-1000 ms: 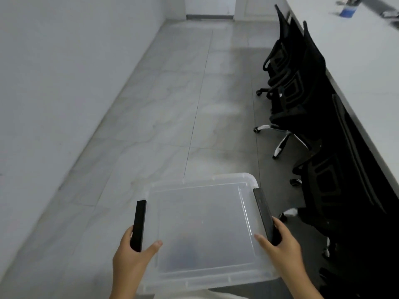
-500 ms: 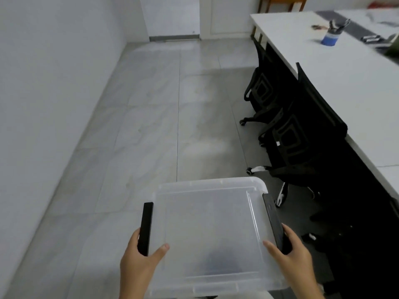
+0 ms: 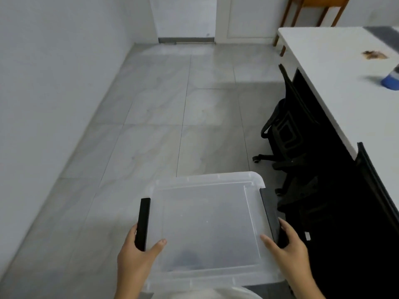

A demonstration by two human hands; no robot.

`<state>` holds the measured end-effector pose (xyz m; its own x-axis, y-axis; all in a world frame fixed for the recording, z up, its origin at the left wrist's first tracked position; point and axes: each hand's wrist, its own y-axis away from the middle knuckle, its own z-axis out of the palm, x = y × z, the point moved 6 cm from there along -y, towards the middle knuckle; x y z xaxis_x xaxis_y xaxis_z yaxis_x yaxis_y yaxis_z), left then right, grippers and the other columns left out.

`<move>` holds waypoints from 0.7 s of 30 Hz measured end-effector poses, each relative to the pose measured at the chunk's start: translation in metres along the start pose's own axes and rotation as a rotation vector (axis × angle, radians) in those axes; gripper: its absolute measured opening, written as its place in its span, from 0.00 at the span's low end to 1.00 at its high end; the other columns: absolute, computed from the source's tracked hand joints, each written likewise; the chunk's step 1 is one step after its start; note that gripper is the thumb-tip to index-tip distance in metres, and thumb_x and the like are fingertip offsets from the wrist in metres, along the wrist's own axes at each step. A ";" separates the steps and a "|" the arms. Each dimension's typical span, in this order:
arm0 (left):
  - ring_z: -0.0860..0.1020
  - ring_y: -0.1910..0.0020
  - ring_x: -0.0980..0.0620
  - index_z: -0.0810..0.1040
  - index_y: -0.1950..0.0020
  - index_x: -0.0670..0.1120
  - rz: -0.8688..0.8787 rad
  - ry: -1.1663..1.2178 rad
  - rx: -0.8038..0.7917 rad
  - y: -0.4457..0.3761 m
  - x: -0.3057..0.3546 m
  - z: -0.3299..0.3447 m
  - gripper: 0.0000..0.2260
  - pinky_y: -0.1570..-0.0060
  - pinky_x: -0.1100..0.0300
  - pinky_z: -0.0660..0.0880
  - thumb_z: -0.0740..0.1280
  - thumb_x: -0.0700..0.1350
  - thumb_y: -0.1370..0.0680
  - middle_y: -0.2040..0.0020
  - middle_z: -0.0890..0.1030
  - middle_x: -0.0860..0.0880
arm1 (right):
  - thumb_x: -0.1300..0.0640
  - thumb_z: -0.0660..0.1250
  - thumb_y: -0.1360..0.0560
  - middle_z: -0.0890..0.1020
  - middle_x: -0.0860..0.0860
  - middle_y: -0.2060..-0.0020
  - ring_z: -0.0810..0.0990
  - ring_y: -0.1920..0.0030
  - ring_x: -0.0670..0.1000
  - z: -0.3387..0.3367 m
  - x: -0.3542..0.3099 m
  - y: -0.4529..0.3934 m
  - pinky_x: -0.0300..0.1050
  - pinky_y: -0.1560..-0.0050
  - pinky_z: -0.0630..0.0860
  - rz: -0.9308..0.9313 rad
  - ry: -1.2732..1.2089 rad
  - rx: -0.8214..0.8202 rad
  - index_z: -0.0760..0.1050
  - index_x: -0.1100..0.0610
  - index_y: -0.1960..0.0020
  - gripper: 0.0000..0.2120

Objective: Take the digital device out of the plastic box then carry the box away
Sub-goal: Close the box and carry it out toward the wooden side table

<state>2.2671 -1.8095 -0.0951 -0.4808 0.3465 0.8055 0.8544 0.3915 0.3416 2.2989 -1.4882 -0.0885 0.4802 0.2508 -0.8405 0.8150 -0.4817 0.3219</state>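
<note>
I hold a clear plastic box (image 3: 207,223) with its translucent lid on, level in front of me over the floor. My left hand (image 3: 138,257) grips its left side at the black latch (image 3: 143,223), thumb on the lid. On the right side, my right hand (image 3: 289,251) grips at the other black latch (image 3: 271,214). A dim dark shape shows through the lid near its front edge; I cannot tell what it is. No digital device is clearly in view.
Grey tiled floor (image 3: 183,126) stretches ahead to a white door (image 3: 185,18). A white wall (image 3: 54,83) runs along the left. At right stands a long white table (image 3: 345,93) with black office chairs (image 3: 287,134) pushed under it and a blue cup (image 3: 390,80) on top.
The view has swung and advanced along the floor: the door and table end are closer, chairs slide to the right. Both hands keep the same grip on the box.
</note>
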 end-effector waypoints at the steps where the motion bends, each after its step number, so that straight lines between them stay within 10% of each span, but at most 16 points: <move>1: 0.70 0.53 0.49 0.69 0.36 0.44 -0.009 -0.005 0.003 -0.024 0.012 0.012 0.29 0.50 0.55 0.67 0.75 0.39 0.35 0.52 0.73 0.48 | 0.68 0.72 0.35 0.77 0.63 0.41 0.72 0.47 0.50 0.008 -0.008 -0.028 0.45 0.42 0.67 0.010 0.001 -0.006 0.69 0.64 0.37 0.28; 15: 0.73 0.48 0.46 0.69 0.35 0.44 0.108 -0.037 -0.186 -0.374 0.290 0.204 0.30 0.49 0.56 0.68 0.75 0.39 0.35 0.49 0.75 0.47 | 0.65 0.73 0.35 0.76 0.62 0.39 0.73 0.39 0.60 0.043 -0.174 -0.402 0.55 0.36 0.69 0.136 -0.037 0.174 0.68 0.62 0.36 0.30; 21: 0.71 0.57 0.48 0.75 0.48 0.48 0.114 -0.006 -0.201 -0.498 0.396 0.308 0.18 0.57 0.58 0.64 0.74 0.36 0.35 0.63 0.71 0.60 | 0.65 0.73 0.35 0.76 0.63 0.39 0.72 0.38 0.60 0.050 -0.230 -0.583 0.54 0.37 0.69 0.149 -0.035 0.188 0.68 0.63 0.35 0.30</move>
<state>1.5906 -1.6046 -0.0956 -0.3793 0.3840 0.8418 0.9251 0.1721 0.3384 1.6968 -1.3070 -0.1046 0.5763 0.1382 -0.8054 0.6602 -0.6596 0.3592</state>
